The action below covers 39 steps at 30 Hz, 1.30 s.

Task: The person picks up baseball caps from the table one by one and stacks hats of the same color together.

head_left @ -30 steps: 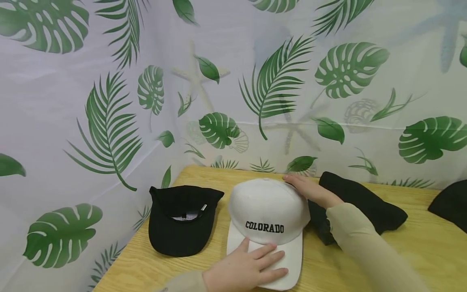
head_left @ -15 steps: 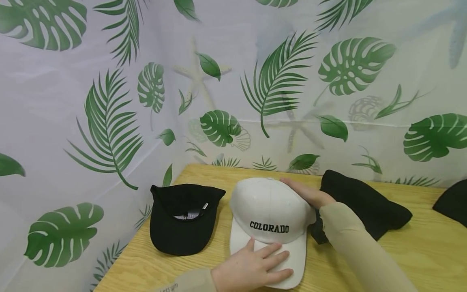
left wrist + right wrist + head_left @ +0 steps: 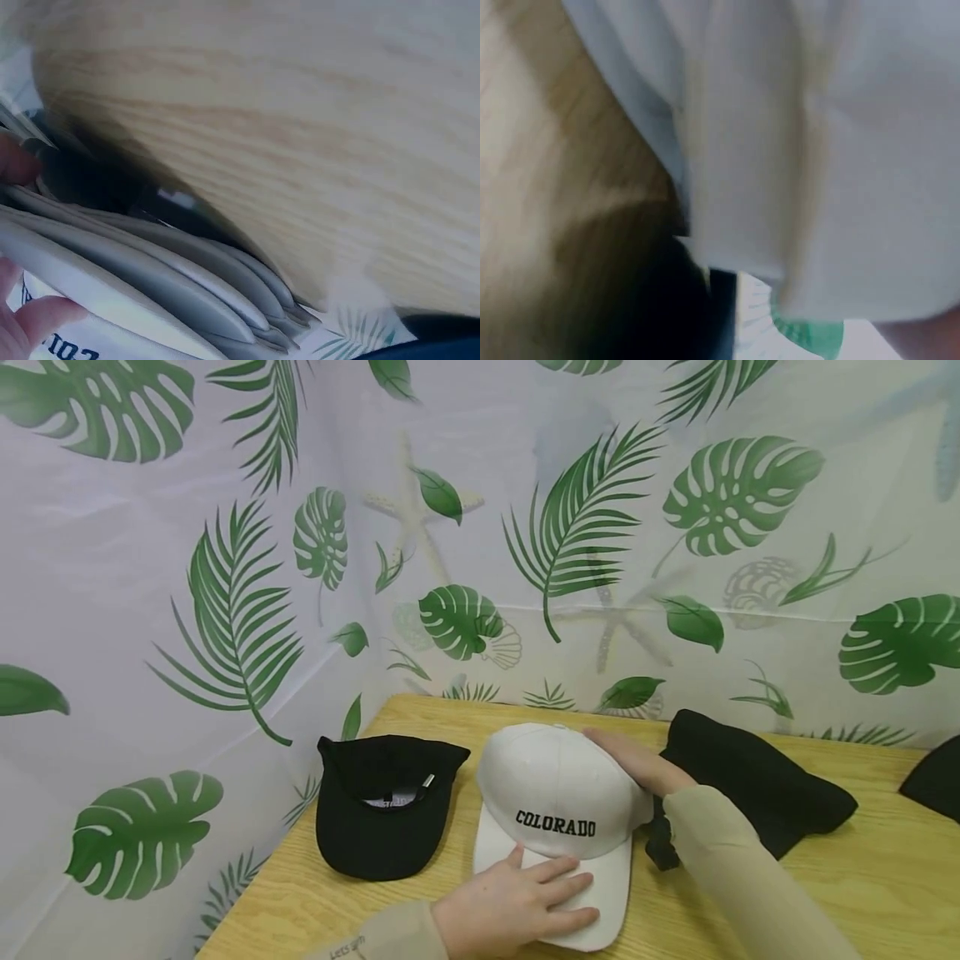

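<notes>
**Left hand [image 3: 517, 906] at the front, right hand [image 3: 636, 762] at the side: both on the white COLORADO cap [image 3: 551, 777]**

Closest in, here's the left sleeve [image 3: 397, 933], lettered near the cuff, and the left hand reaching out of it, visible fingers spread wide and laid over the cap's brim. And look at the left wrist view: pale brims [image 3: 180, 270] lie layered one against another, several deep! A fingertip shows on their desk side.

Just beyond those fingers, the crown stands upright, dark lettering facing the person. The right hand, out of its plain sleeve [image 3: 742, 860], lies lengthwise along the crown's upper side, fingers fairly straight, tips partly out of sight.

Out beside the left hand, a black cap [image 3: 378, 843] shows its hollow inside, pale label and strap buckle. Past the right hand, a black fabric item [image 3: 750, 768], shape hard to read; farther along, another dark piece [image 3: 937, 781], cut by the view's edge. All on the wood-grain desk [image 3: 862, 893], and beyond both hands hangs a leaf-printed backdrop [image 3: 450, 556].
</notes>
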Each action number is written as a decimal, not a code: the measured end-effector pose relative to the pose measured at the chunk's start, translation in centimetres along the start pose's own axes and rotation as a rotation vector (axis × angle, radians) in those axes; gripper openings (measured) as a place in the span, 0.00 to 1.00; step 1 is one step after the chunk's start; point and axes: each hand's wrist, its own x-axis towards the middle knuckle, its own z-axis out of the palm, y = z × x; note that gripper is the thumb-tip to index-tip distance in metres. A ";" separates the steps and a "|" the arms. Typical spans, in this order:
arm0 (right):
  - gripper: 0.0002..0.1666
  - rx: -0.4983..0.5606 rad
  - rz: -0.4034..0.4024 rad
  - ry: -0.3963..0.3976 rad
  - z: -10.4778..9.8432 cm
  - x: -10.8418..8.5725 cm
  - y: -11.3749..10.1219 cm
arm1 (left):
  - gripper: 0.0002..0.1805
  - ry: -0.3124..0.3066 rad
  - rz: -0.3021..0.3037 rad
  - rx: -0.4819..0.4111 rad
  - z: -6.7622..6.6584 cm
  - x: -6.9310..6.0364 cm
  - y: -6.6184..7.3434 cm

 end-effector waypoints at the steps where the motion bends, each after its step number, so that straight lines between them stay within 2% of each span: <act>1: 0.43 -0.046 0.000 0.019 -0.1 -0.1 0.0 | 0.24 0.010 -0.004 0.000 0.0 0.0 0.1; 4: 0.40 -0.153 -0.014 0.059 -0.5 -0.3 -0.1 | 0.22 0.042 -0.018 0.015 -0.1 0.2 0.3; 6: 0.34 -0.214 -0.050 0.102 -0.9 -0.5 0.0 | 0.21 0.053 -0.030 0.014 -0.1 0.3 0.4; 11: 0.24 -0.386 -0.121 0.180 -2.0 -2.0 0.7 | 0.22 0.037 -0.086 0.002 0.2 0.1 -0.2; 13: 0.24 -0.453 -0.113 0.159 -2.3 -2.9 1.0 | 0.24 0.029 -0.112 0.004 0.5 0.0 -0.8; 18: 0.26 -0.622 -0.050 0.045 -2.1 -5.3 1.9 | 0.30 0.032 -0.151 0.007 1.4 -0.1 -2.1; 22: 0.28 -0.747 -0.045 0.002 -1.7 -6.7 2.5 | 0.33 0.022 -0.169 -0.004 1.7 0.3 -2.9; 26: 0.30 -0.825 -0.063 -0.007 -1.5 -7.5 2.6 | 0.33 0.005 -0.174 -0.028 1.8 0.4 -3.4; 30: 0.24 -0.869 -0.095 -0.004 -1.3 -8.1 2.6 | 0.32 0.012 -0.158 -0.041 1.9 0.4 -3.7; 33: 0.19 -0.880 -0.126 0.007 -1.2 -8.4 2.7 | 0.30 0.029 -0.148 -0.044 2.1 0.5 -4.0; 39: 0.18 -0.904 -0.197 -0.001 -0.6 -9.1 2.9 | 0.27 0.044 -0.146 -0.053 2.5 1.0 -4.3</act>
